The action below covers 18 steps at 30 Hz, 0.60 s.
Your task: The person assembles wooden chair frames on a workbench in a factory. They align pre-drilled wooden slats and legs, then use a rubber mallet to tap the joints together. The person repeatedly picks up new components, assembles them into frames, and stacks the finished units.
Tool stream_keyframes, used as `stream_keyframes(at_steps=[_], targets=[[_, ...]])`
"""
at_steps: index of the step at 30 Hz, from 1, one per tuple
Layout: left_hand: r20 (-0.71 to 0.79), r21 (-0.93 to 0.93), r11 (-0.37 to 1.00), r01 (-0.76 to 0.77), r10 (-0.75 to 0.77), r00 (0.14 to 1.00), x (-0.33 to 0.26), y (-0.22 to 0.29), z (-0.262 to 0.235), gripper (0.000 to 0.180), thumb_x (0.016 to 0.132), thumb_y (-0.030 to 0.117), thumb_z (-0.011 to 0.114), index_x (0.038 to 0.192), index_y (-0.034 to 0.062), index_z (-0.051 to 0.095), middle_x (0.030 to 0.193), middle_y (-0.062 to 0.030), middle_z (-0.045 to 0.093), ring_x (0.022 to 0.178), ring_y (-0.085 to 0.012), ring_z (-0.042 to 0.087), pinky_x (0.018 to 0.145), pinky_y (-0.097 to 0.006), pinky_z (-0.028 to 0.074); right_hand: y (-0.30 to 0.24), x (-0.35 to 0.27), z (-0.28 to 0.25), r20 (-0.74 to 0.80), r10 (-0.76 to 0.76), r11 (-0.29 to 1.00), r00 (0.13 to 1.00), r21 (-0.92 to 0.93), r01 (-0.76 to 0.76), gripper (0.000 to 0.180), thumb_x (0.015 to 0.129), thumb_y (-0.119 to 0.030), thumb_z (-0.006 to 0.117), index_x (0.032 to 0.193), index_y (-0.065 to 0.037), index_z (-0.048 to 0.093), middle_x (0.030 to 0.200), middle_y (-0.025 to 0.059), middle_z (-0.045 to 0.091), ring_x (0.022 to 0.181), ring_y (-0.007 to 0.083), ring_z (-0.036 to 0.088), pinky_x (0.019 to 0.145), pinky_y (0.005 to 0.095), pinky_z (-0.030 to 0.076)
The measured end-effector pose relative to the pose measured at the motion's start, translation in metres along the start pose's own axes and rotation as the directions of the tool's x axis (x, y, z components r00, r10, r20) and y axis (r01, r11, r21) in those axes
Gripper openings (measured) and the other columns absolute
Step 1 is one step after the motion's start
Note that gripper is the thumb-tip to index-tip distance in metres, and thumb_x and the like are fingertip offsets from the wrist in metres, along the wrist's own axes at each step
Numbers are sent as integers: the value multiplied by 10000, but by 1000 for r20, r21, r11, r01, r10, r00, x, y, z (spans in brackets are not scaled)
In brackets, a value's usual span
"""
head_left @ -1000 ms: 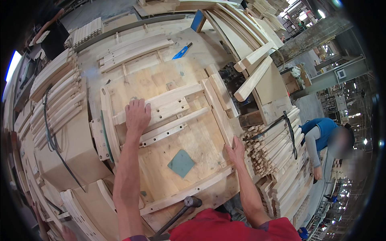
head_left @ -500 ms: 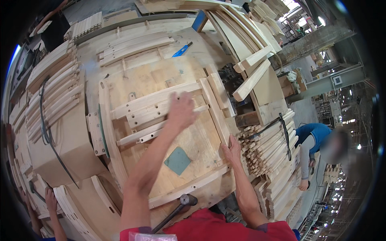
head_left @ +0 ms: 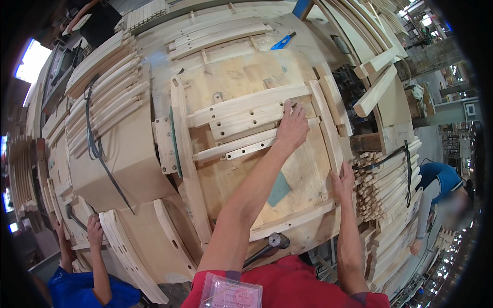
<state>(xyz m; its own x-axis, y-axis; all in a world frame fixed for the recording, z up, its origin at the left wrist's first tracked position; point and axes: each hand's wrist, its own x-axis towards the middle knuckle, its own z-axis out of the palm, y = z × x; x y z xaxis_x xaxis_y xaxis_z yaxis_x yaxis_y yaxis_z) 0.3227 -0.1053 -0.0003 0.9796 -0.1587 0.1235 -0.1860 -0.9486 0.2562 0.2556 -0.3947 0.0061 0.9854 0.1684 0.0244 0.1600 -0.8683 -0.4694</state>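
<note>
A light wooden frame (head_left: pixel 191 174) lies on a plywood board (head_left: pixel 246 69) in front of me. Across it run a plain rail (head_left: pixel 251 101), a wide drilled slat (head_left: pixel 239 123) against that rail, and a narrower rail (head_left: pixel 210 151) with a drilled strip (head_left: pixel 251 148) along its near side. My left hand (head_left: pixel 294 124) rests on the right end of the wide slat, fingers spread over the wood, nothing lifted. My right hand (head_left: pixel 343 182) grips the frame's right side rail near its front corner, thumb on the inner side. A dark mallet (head_left: pixel 278 240) lies by the front rail, close to my body.
Strapped slats (head_left: pixel 110 97) are stacked on the left, and a strapped bundle of sticks (head_left: pixel 387 174) stands on the right. A blue-handled tool (head_left: pixel 282 42) lies beyond the board. One person's hand (head_left: pixel 95 229) is at lower left; another person (head_left: pixel 436 185) bends at far right.
The whole view has swung, so the scene sits further right and higher. My left hand, blurred before, is now still and slightly further right on the slat. My right hand keeps its grip.
</note>
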Motion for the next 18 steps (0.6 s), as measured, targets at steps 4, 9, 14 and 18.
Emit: stream_keyframes(at_steps=[4, 9, 14, 18], targets=[[26, -34, 998, 45, -45, 999, 2, 5, 0, 417, 974, 349, 608, 1198, 25, 743, 1518, -137, 505, 1513, -308, 306, 1248, -641, 86, -11, -2, -4, 10, 37, 999, 999, 9, -38, 647, 820, -176, 729, 1406, 20, 536, 1270, 237, 611, 1193, 426, 562, 1044, 457, 435], [-24, 14, 997, 70, -70, 997, -1, 2, 5, 462, 959, 404, 624, 1146, 2, 757, 1524, -115, 496, 1517, -285, 301, 1246, -636, 112, -10, 1, -2, 19, 18, 991, 1000, 136, -21, 608, 820, -170, 727, 1356, 47, 541, 1254, 248, 605, 1169, 436, 578, 1021, 456, 462], [20, -23, 998, 60, -60, 998, 4, 3, 4, 455, 943, 389, 641, 1141, -4, 756, 1550, -113, 473, 1525, -301, 286, 1251, -631, 114, 0, -9, 11, -60, -25, 999, 998, 26, 27, 623, 801, -164, 739, 1369, 19, 561, 1194, 219, 631, 1128, 389, 616, 988, 419, 483], [15, -74, 995, 60, -59, 998, -3, -2, 0, 449, 929, 345, 660, 1140, -43, 742, 1527, -121, 483, 1514, -309, 295, 1265, -594, 114, -14, -9, 10, -26, 18, 995, 1000, 98, -16, 648, 796, -167, 746, 1385, 22, 551, 1206, 220, 628, 1130, 391, 617, 989, 418, 484]])
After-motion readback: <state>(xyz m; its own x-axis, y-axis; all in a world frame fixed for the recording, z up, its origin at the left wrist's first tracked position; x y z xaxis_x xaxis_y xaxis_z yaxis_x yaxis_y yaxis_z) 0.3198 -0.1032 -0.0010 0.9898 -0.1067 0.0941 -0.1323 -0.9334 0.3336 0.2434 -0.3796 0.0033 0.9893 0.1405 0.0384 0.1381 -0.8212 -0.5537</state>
